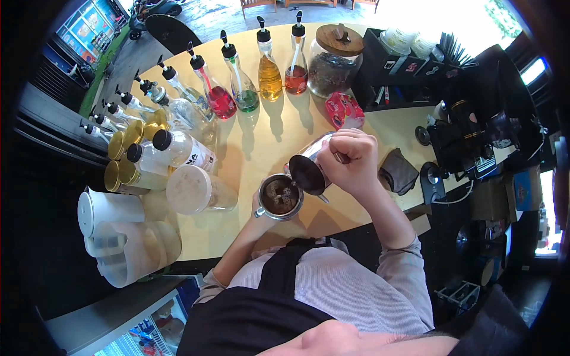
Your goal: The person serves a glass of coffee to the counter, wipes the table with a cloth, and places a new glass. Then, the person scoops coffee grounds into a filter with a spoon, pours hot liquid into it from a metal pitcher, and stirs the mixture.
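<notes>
My left hand (262, 219) is wrapped around a metal pitcher (280, 197) held upright over the table, its fingers mostly hidden beneath and behind it. Brown liquid with patches of pale foam shows inside. My right hand (351, 157) is closed on the handle of a second metal pitcher (309, 172), tilted so that its lip hangs over the right rim of the first. The inside of this tilted pitcher looks dark, and I cannot tell whether liquid is flowing from it.
Pump-top syrup bottles (270, 74) line the table's far edge beside a wooden-lidded jar (335, 62). Tubs, gold-lidded jars and a clear jug (139, 252) crowd the left. A pink packet (344, 111), dark cloth (399, 172) and black organizer (380, 56) stand right.
</notes>
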`<control>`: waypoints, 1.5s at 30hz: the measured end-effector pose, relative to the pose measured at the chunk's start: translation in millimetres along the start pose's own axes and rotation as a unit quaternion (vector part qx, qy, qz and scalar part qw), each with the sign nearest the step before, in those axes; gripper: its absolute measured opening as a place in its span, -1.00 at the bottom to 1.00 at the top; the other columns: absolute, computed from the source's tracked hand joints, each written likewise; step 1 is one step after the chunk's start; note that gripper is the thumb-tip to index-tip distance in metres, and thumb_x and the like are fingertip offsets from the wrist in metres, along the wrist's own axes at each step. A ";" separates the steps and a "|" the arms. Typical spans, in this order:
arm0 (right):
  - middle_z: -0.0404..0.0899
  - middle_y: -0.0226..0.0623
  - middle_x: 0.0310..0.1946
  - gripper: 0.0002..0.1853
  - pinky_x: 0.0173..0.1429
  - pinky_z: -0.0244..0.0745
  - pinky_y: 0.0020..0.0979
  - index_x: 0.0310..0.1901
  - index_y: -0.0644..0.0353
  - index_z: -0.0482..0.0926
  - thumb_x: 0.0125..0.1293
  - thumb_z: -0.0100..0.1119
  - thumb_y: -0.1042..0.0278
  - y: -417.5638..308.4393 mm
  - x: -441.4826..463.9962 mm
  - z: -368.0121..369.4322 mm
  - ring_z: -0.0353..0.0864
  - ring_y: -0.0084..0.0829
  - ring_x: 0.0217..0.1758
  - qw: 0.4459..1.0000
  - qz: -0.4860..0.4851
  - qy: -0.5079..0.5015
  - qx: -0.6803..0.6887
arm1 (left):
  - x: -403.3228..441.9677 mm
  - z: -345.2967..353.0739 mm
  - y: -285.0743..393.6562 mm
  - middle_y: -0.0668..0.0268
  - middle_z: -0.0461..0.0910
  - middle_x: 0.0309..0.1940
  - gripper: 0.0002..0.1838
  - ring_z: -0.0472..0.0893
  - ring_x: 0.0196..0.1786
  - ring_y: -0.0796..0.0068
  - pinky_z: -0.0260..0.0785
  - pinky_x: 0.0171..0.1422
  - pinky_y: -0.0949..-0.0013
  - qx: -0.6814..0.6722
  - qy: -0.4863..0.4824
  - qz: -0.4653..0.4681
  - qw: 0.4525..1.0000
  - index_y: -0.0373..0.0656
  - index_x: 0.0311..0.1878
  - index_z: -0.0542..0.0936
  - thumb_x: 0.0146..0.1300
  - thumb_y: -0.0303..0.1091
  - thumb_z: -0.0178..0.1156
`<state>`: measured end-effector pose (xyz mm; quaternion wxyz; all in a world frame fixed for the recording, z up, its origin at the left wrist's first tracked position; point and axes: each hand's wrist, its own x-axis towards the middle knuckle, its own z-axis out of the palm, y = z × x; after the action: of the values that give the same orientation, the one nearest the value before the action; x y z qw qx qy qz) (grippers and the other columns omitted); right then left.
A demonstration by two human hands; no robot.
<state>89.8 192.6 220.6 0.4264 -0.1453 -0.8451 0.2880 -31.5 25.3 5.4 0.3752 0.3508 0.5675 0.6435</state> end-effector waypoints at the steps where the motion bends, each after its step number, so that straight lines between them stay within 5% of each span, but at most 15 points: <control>1: 0.20 -0.26 -0.83 -0.68 -0.58 0.20 -0.35 -0.79 0.22 0.27 -0.07 0.20 0.46 1.7 1.1 1.4 0.28 -0.31 -0.76 1.000 0.000 0.002 0.004 | -0.7 -0.9 1.5 0.26 0.58 -0.06 -0.24 0.60 -0.02 0.49 0.47 0.13 0.39 0.048 -0.009 0.015 0.999 -0.23 0.09 0.44 -0.26 -0.38 0.59; 21: 0.21 -0.26 -0.83 -0.70 -0.58 0.20 -0.35 -0.81 0.20 0.29 -0.11 0.20 0.46 -5.5 18.8 20.0 0.28 -0.28 -0.77 0.999 -0.028 -0.012 0.018 | -1.5 3.7 23.9 0.23 0.57 0.00 -0.15 0.59 0.02 0.47 0.46 0.17 0.35 -0.002 -0.031 -0.012 0.999 -0.25 0.15 0.41 -0.30 -0.37 0.61; 23: 0.24 -0.29 -0.83 -0.72 -0.57 0.22 -0.36 -0.81 0.19 0.32 -0.12 0.21 0.45 -9.6 20.0 20.2 0.30 -0.29 -0.76 0.999 -0.030 -0.007 0.032 | -1.9 8.2 38.9 0.23 0.57 0.01 -0.14 0.59 0.03 0.47 0.46 0.17 0.35 -0.092 -0.012 -0.053 0.994 -0.25 0.16 0.41 -0.29 -0.36 0.61; 30: 0.25 -0.30 -0.83 -0.73 -0.54 0.23 -0.37 -0.81 0.18 0.33 -0.12 0.21 0.44 -11.9 17.6 21.2 0.31 -0.30 -0.75 0.999 -0.024 -0.020 0.025 | -0.7 1.9 16.9 0.25 0.58 0.00 -0.18 0.59 0.02 0.48 0.48 0.14 0.36 -0.020 -0.012 0.006 1.000 -0.24 0.15 0.42 -0.27 -0.37 0.60; 32: 0.01 -0.30 -0.81 -0.64 -0.60 -0.01 -0.37 -0.77 0.25 0.12 -0.10 0.15 0.60 -12.7 17.1 23.0 0.04 -0.39 -0.77 0.996 -0.057 0.004 0.072 | 1.1 1.4 17.8 0.26 0.58 -0.01 -0.21 0.59 0.01 0.49 0.48 0.13 0.37 0.038 -0.024 0.017 0.999 -0.24 0.14 0.43 -0.24 -0.38 0.59; 42: 0.01 -0.32 -0.81 -0.65 -0.60 0.01 -0.38 -0.77 0.24 0.13 -0.11 0.14 0.61 -19.2 12.2 10.3 0.05 -0.40 -0.78 0.997 -0.053 -0.004 0.061 | 1.9 1.5 5.4 0.24 0.59 -0.01 -0.25 0.60 0.01 0.49 0.48 0.13 0.36 0.019 -0.018 0.004 1.000 -0.25 0.13 0.45 -0.21 -0.41 0.56; 45: 0.22 -0.30 -0.83 -0.69 -0.56 0.20 -0.37 -0.80 0.20 0.27 -0.11 0.20 0.47 -19.4 10.5 5.1 0.27 -0.29 -0.75 0.999 -0.041 -0.018 0.028 | 0.8 3.7 7.2 0.24 0.60 -0.03 -0.27 0.60 0.00 0.49 0.48 0.13 0.37 -0.014 -0.004 -0.005 1.000 -0.25 0.12 0.45 -0.20 -0.40 0.56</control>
<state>79.4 180.5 236.7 0.4266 -0.0935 -0.8493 0.2965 -29.3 27.2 13.0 0.3858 0.3454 0.5589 0.6477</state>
